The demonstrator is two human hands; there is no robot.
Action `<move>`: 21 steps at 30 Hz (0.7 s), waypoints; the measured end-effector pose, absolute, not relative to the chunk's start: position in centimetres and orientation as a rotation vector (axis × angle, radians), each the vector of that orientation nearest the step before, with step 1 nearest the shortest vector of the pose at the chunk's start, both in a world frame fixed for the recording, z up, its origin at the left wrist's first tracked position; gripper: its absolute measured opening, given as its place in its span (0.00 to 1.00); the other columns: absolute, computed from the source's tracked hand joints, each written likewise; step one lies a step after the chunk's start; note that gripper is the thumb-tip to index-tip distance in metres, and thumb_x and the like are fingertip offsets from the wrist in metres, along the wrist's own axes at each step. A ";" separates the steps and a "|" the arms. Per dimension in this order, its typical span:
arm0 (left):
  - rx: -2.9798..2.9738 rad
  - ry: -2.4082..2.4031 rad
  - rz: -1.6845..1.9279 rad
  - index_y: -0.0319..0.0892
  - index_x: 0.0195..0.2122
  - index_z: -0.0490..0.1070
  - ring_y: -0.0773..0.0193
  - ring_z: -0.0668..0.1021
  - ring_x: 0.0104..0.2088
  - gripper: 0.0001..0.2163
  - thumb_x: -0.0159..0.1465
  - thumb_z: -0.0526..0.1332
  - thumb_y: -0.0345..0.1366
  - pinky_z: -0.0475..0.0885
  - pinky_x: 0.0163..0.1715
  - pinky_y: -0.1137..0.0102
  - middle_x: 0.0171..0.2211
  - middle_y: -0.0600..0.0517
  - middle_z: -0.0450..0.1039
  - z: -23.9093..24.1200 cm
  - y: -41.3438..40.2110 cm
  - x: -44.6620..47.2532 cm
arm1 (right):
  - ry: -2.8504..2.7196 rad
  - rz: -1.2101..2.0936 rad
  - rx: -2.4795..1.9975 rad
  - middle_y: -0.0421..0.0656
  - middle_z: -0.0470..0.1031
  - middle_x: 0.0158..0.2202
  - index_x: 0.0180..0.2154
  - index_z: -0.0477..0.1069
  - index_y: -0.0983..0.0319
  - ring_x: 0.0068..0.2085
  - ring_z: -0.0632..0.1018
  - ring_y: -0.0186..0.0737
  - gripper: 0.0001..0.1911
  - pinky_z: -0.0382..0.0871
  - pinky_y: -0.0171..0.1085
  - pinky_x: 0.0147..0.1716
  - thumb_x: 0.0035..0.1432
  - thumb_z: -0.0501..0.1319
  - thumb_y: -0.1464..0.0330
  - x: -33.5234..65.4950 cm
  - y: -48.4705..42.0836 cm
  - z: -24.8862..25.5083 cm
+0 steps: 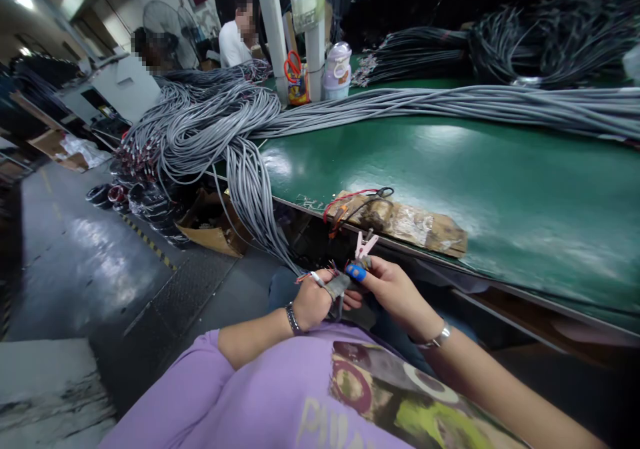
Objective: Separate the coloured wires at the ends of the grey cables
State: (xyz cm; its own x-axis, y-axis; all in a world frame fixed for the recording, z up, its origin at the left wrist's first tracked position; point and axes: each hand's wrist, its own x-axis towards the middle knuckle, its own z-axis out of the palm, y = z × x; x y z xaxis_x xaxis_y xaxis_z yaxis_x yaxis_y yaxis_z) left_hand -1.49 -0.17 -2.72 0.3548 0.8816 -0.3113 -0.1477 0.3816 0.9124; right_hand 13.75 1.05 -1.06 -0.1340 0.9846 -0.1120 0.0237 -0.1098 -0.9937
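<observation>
Hands meet low in front of the purple shirt, just below the edge of the green-topped workbench [450, 169]. Left hand [311, 302], curled into a fist around the end of a grey sheathed cable [336, 285], thin coloured wire ends fanning out just beyond the knuckles. Right hand [393, 289], fingers pinched narrow, closed on a small pink clip-like tool [365, 243] whose two prongs stick up above the cable end; blue cap [355, 272] on the thumb tip, touching the cable. Whether the prongs grip a wire: too small to tell. Long bundle of grey cables [240, 169] draped from the bench down toward the hands. Taped cardboard strip [415, 225] with red and black leads lying on the bench edge, just beyond the hands.

Step in hand, by the look of it: working the exposed wire ends with the tool. Next move, probably, calls for steadying the sheath in the left fist and singling out one wire without bending its neighbours.
</observation>
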 end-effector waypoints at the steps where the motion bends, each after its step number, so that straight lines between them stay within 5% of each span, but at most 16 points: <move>1: 0.891 0.971 0.844 0.35 0.32 0.72 0.60 0.79 0.23 0.24 0.51 0.65 0.55 0.73 0.24 0.69 0.24 0.45 0.77 -3.0 -0.2 -1.5 | -1.242 1.389 -1.236 0.39 0.69 0.22 0.25 0.69 0.60 0.24 0.66 0.35 0.20 0.63 0.36 0.25 0.46 0.67 0.50 13.7 1.0 -1.2; 12: 0.689 0.970 0.936 0.36 0.30 0.69 0.57 0.80 0.23 0.24 0.47 0.67 0.55 0.71 0.22 0.71 0.21 0.45 0.75 -2.5 -0.1 -1.0 | -1.129 1.423 -1.213 0.37 0.67 0.20 0.22 0.68 0.61 0.23 0.65 0.33 0.21 0.62 0.35 0.25 0.40 0.71 0.51 13.8 0.3 -1.2; 21: 0.791 1.010 0.990 0.38 0.27 0.67 0.68 0.72 0.13 0.20 0.53 0.64 0.53 0.63 0.14 0.76 0.17 0.52 0.72 -2.7 -0.2 -1.4 | -1.265 1.492 -1.169 0.38 0.67 0.21 0.23 0.69 0.61 0.24 0.65 0.33 0.20 0.62 0.34 0.26 0.44 0.70 0.53 14.7 -0.3 -1.5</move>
State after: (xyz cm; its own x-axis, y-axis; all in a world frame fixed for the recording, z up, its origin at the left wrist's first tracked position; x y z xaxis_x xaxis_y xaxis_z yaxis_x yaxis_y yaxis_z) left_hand -1.35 -0.18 -2.72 0.2002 0.9296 -0.3096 -0.2911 0.3581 0.8871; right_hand 14.65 -0.29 -1.50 -0.2157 0.9674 -0.1326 -0.0277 -0.1418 -0.9895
